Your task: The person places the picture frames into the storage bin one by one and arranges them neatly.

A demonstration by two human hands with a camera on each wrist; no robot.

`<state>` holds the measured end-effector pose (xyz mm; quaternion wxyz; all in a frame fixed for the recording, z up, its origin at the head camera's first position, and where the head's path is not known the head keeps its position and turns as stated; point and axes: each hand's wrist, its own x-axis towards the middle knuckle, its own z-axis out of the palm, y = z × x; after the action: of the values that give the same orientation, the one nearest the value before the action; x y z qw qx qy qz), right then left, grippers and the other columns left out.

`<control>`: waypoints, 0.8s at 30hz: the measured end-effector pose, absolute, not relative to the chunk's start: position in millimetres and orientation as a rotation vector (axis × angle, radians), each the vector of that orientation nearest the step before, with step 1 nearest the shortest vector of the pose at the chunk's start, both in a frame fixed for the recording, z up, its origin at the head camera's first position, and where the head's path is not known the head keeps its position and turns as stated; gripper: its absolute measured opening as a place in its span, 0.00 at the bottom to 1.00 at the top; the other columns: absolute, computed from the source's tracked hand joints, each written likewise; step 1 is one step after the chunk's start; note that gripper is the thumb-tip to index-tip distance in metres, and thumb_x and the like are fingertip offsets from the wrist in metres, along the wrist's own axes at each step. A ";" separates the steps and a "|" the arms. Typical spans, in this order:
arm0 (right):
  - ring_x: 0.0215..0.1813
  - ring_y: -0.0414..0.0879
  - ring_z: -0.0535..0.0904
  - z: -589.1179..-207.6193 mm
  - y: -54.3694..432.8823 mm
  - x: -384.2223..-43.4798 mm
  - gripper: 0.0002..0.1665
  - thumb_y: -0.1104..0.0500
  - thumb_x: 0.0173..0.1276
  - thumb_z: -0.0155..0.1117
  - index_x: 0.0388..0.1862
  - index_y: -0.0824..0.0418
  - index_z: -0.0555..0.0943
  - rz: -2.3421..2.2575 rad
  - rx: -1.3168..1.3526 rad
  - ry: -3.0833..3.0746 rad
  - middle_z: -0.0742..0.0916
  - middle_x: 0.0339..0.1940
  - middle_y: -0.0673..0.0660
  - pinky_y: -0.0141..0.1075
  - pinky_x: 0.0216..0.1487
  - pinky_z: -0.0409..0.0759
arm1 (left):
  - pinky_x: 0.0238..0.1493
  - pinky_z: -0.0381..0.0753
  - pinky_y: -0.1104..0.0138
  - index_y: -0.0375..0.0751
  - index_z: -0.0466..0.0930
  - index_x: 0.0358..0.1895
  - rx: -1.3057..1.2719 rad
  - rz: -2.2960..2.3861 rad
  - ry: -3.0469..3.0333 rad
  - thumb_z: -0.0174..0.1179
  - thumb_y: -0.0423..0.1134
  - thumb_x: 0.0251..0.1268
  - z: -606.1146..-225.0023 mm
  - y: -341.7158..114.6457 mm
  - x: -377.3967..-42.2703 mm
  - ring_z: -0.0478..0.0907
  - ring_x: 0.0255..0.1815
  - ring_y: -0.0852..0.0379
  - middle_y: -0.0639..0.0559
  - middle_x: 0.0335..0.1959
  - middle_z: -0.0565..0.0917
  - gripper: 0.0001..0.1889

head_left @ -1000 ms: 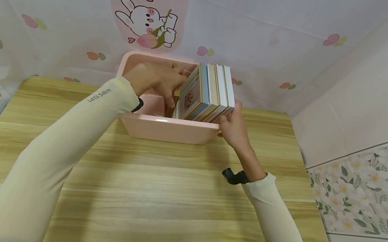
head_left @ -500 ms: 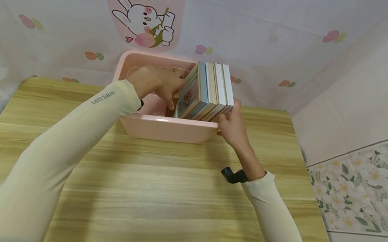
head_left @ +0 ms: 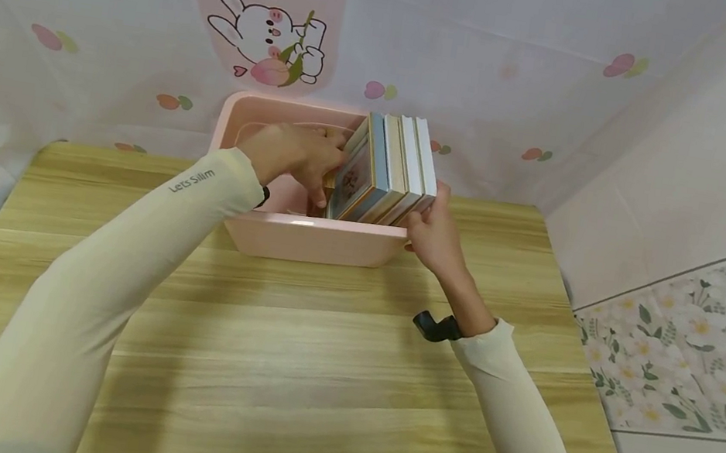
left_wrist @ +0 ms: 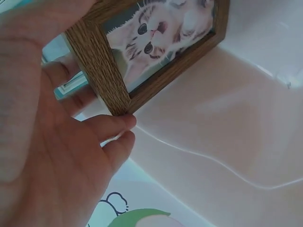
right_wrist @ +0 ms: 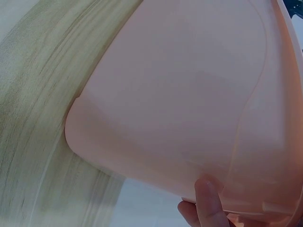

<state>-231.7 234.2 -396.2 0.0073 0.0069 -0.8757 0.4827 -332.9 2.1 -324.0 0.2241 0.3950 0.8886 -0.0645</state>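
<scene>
Inside the pink plastic bin [head_left: 314,243], a brown wood-look picture frame [left_wrist: 156,47] with a cat picture stands at a slant. My left hand [head_left: 299,156] holds it, thumb along its face and fingers around its edge. Beside it on the right leans a row of several thin slabs, with a blue picture frame [head_left: 362,172] at the near end and white-edged ones [head_left: 421,157] at the far end. My right hand [head_left: 434,229] grips the bin's right rim next to the row; two fingertips [right_wrist: 208,198] show on the bin's outer wall.
The bin stands at the back of a wood-grain table [head_left: 285,371], close to a patterned wall sheet [head_left: 474,47] printed with a rabbit. A tiled wall [head_left: 687,228] rises on the right.
The hands and the row of frames stay nearly in place. The left hand's fingers shift slightly about the brown frame, and the whole view drifts a little.
</scene>
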 end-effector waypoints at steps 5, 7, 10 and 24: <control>0.47 0.61 0.81 -396.2 234.2 -231.8 0.38 0.66 0.71 0.46 0.78 0.58 0.48 1.510 0.023 -2.736 0.77 0.63 0.71 0.40 0.23 0.81 | 0.72 0.61 0.49 0.38 0.68 0.68 1.113 -0.214 2.444 0.68 0.51 0.59 -323.4 -0.3 -332.5 0.59 0.70 0.38 0.40 0.72 0.60 0.36; 0.47 0.61 0.81 -396.7 234.5 -232.1 0.38 0.66 0.71 0.46 0.77 0.58 0.48 1.516 0.027 -2.732 0.77 0.63 0.71 0.39 0.23 0.81 | 0.73 0.59 0.48 0.38 0.68 0.69 1.123 -0.216 2.440 0.67 0.50 0.60 -323.4 -0.6 -333.3 0.57 0.71 0.37 0.39 0.75 0.58 0.36; 0.47 0.62 0.81 -397.2 234.5 -232.7 0.38 0.66 0.70 0.45 0.77 0.58 0.48 1.533 0.031 -2.726 0.77 0.64 0.71 0.40 0.23 0.81 | 0.74 0.56 0.48 0.39 0.66 0.70 1.114 -0.208 2.437 0.65 0.49 0.61 -322.5 -1.4 -333.4 0.54 0.74 0.38 0.39 0.78 0.53 0.36; 0.48 0.62 0.81 -397.2 234.1 -232.1 0.38 0.65 0.70 0.46 0.77 0.56 0.48 1.531 0.008 -2.737 0.78 0.63 0.69 0.40 0.24 0.82 | 0.77 0.52 0.50 0.43 0.59 0.76 1.185 -0.185 2.433 0.65 0.45 0.59 -317.9 0.5 -331.5 0.46 0.79 0.39 0.38 0.77 0.54 0.41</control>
<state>-232.1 234.1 -397.2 0.0028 0.0026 -0.8727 0.4882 -331.5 0.5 -317.9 0.2129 0.4268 0.8764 -0.0668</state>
